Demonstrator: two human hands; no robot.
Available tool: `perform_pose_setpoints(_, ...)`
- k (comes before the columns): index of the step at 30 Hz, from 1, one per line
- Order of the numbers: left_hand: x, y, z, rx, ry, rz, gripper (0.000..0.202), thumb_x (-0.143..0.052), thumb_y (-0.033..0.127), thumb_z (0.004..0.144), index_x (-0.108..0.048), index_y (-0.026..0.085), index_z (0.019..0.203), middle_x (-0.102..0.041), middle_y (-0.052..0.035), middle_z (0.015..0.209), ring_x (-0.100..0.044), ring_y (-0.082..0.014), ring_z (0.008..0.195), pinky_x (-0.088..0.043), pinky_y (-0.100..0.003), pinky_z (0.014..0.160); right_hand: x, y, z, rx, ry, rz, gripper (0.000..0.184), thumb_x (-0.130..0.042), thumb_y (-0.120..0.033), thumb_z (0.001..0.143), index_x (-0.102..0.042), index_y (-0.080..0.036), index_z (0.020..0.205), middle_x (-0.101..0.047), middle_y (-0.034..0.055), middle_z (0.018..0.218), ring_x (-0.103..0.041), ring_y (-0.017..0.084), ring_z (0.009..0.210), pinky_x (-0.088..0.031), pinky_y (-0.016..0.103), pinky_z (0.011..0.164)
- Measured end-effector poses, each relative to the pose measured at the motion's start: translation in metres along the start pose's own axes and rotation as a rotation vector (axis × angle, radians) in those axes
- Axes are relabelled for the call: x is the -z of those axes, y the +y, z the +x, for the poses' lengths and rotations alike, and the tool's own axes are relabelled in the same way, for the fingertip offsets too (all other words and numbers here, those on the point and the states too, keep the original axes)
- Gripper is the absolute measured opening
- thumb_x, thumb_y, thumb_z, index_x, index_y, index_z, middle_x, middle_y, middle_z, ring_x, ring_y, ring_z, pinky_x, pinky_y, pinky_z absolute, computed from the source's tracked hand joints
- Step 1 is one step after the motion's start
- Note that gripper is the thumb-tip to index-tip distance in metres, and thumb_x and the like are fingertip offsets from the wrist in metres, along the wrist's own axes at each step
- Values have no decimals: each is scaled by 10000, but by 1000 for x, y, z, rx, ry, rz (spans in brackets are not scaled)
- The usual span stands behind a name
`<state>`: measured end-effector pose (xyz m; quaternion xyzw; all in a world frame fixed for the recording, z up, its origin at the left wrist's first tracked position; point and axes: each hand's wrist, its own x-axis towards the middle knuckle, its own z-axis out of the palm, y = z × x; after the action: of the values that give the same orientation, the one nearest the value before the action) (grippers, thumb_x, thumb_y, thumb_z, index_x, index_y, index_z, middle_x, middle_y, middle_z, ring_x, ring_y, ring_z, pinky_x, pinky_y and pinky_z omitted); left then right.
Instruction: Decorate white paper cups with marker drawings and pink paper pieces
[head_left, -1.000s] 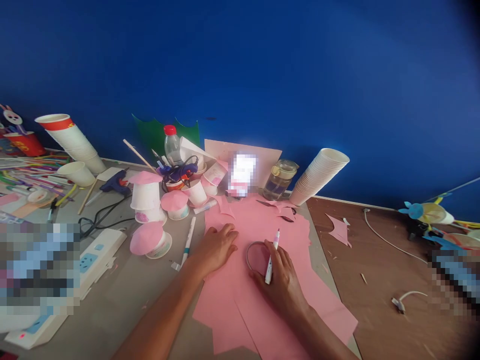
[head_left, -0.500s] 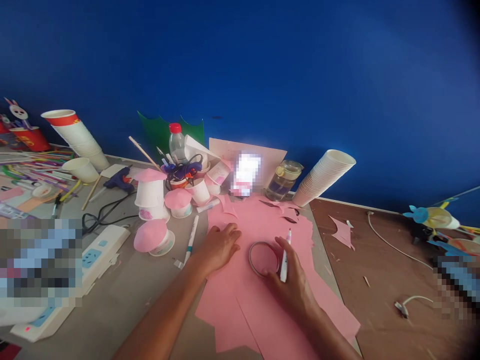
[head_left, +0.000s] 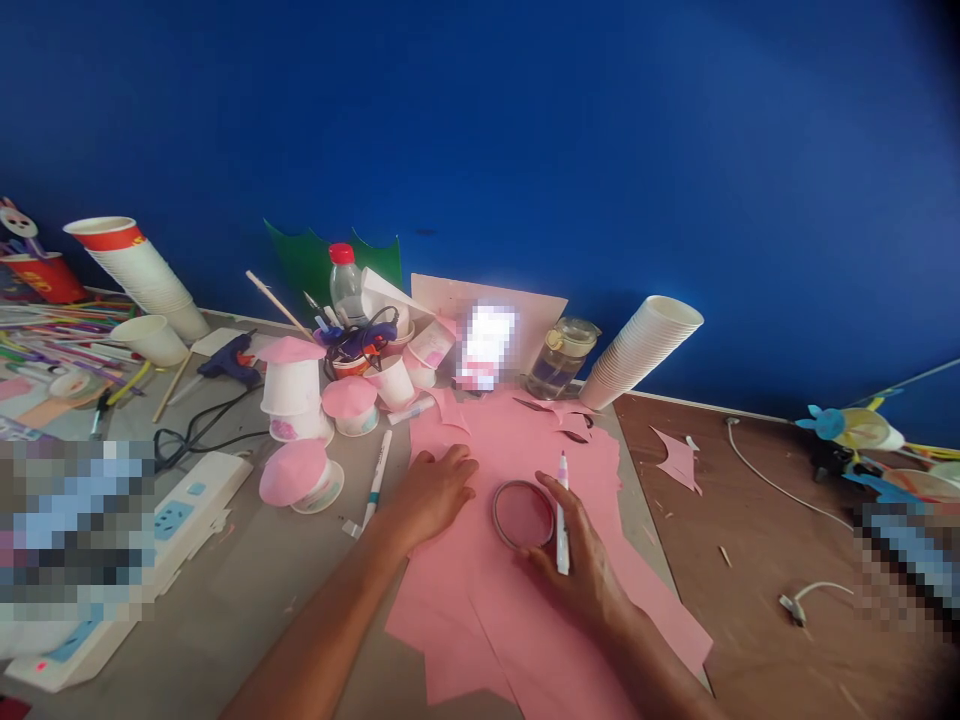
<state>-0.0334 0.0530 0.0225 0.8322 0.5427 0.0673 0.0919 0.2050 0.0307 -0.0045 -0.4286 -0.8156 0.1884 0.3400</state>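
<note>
Sheets of pink paper (head_left: 457,640) lie on the table in front of me. My left hand (head_left: 435,495) rests on the paper's left side, fingers bent and apart, with nothing held. On the paper lies a thin round ring (head_left: 496,505), like a rim or tape roll. My right hand (head_left: 574,560) reaches the ring's right edge with thumb and finger. A white marker (head_left: 562,520) is held in that hand, its tip pointing away from me. Beyond the hands, scissors (head_left: 576,436) lie partly under pink scraps.
Pink-topped paper cups (head_left: 292,385) and a capped marker (head_left: 380,470) sit left. A power strip (head_left: 202,490) and a glue gun (head_left: 229,358) lie farther left. At the back stand a lit phone (head_left: 487,345), a jar (head_left: 562,360) and stacked cups (head_left: 641,350).
The marker has turned slightly in my right hand, its tip moving left. The view has shifted a little. My left hand and the ring keep their places on the paper.
</note>
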Motion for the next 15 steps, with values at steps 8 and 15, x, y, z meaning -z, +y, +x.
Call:
perform_pose_setpoints(8, -3, 0, 0, -19, 6, 24, 197, -455, 247, 900, -518, 217, 1085, -523, -61, 1255, -609, -196, 884, -419, -358, 765, -12, 5, 1, 107, -42, -97, 706, -618, -281, 795, -271, -189, 1403, -488, 176, 1336, -464, 332, 1231, -461, 533, 948)
perform_pose_setpoints(15, -2, 0, 0, -12, -11, 10, 159, -441, 256, 908, -521, 211, 1038, -542, -64, 1203, -606, -180, 852, -408, -347, 769, -16, 6, 1, 114, -27, -97, 639, -578, -227, 809, -308, -204, 1387, -512, 162, 1316, -470, 322, 1231, -480, 524, 933)
